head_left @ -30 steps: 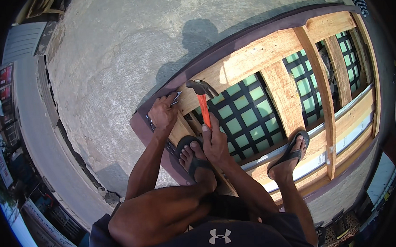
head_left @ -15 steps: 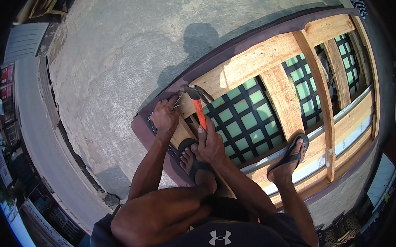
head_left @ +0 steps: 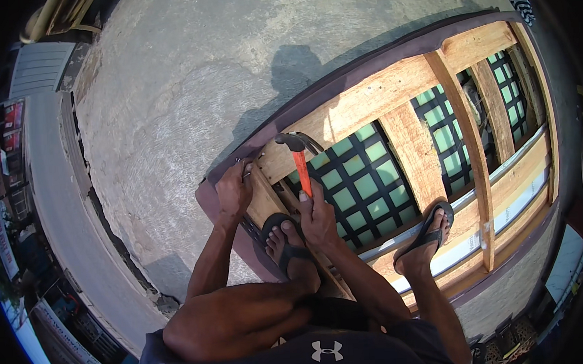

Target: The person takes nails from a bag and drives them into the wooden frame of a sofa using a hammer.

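My right hand (head_left: 318, 221) is closed round the orange handle of a claw hammer (head_left: 301, 171). The dark hammer head is raised over the wooden frame (head_left: 357, 106), near its left corner. At that corner, my left hand (head_left: 234, 193) is closed, with thumb and fingertips pinching a small shiny nail (head_left: 246, 174). Dark purple fabric (head_left: 253, 143) is wrapped along the frame's outer edge, and my left hand is beside it. Black straps (head_left: 363, 171) cross over pale green padding inside the frame.
My sandaled left foot (head_left: 287, 245) rests on the frame near the corner; my right foot (head_left: 433, 234) stands on a lower rail. A raised wooden crosspiece (head_left: 463, 127) spans the frame. Rough concrete (head_left: 169, 109) surrounds it. A striped cloth (head_left: 521, 6) lies beyond the far right corner.
My left hand has drawn back from the fabric edge, slightly left and nearer to me. The hammer has moved a little right and nearer to me, away from the fabric edge.
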The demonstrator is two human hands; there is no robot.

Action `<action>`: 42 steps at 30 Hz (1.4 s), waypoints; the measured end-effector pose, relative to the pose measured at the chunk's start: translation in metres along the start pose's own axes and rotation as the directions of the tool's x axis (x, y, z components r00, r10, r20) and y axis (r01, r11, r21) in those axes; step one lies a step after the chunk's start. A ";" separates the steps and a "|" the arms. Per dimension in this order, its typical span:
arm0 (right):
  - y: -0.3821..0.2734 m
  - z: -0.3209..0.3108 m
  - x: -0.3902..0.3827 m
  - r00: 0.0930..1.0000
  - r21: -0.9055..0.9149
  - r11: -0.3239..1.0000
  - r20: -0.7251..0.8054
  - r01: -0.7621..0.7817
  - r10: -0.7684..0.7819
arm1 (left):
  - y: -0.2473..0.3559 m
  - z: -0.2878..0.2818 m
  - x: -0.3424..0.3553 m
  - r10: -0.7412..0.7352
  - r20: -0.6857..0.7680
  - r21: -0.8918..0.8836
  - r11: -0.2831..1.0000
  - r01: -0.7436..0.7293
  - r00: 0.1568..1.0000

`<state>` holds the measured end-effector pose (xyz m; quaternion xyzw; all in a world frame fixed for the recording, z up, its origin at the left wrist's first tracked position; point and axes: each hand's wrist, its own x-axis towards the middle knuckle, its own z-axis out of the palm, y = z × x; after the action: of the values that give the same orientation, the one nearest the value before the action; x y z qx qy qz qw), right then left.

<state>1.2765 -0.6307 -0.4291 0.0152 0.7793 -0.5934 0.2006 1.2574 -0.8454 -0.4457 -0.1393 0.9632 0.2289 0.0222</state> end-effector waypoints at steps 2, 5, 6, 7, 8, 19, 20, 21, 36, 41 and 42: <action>0.003 -0.005 0.003 0.999 0.004 0.999 -0.008 -0.034 0.034 | -0.020 -0.011 0.015 -0.133 -0.045 -0.064 0.989 0.130 0.990; 0.008 -0.007 0.003 1.000 0.014 1.000 -0.003 -0.026 0.026 | -0.057 -0.028 0.067 -0.266 0.054 -0.136 0.953 0.271 0.962; 0.006 -0.006 0.003 1.000 0.023 0.999 0.006 -0.025 0.025 | -0.068 -0.031 0.082 -0.262 0.202 -0.139 0.946 0.293 0.944; 0.000 -0.006 0.002 0.997 0.023 0.998 0.044 -0.065 0.064 | -0.081 -0.030 0.093 -0.272 0.197 -0.127 0.946 0.299 0.942; -0.005 -0.005 0.000 0.991 0.019 0.994 0.080 -0.106 0.104 | -0.093 -0.023 0.101 -0.152 0.366 -0.204 0.949 0.238 0.918; 0.017 -0.005 -0.013 0.986 -0.011 0.993 0.115 -0.117 0.117 | -0.066 -0.011 0.111 -0.299 0.714 0.024 0.914 0.404 0.633; 0.019 -0.004 -0.012 0.983 -0.040 0.994 0.149 -0.102 0.107 | -0.066 -0.009 0.113 -0.302 0.719 0.062 0.925 0.375 0.626; 0.009 -0.006 -0.008 0.982 -0.032 0.995 0.163 -0.096 0.100 | -0.067 -0.011 0.115 -0.314 0.718 0.105 0.931 0.350 0.621; -0.058 -0.042 0.003 0.948 0.272 0.925 -0.248 0.265 -0.199 | -0.067 -0.006 0.111 -0.337 0.725 0.137 0.925 0.354 0.600; 0.034 -0.001 0.000 0.973 -0.280 0.960 0.214 -0.022 0.084 | -0.069 0.014 0.120 -0.326 0.692 0.189 0.943 0.274 0.644; 0.031 0.003 -0.013 0.991 -0.183 0.983 0.128 -0.022 0.046 | -0.070 0.016 0.120 -0.297 0.693 0.188 0.954 0.234 0.657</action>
<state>1.2976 -0.6211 -0.4542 -0.0289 0.8148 -0.5161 0.2623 1.1614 -0.9292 -0.5038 -0.1777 0.8562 0.2194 0.4327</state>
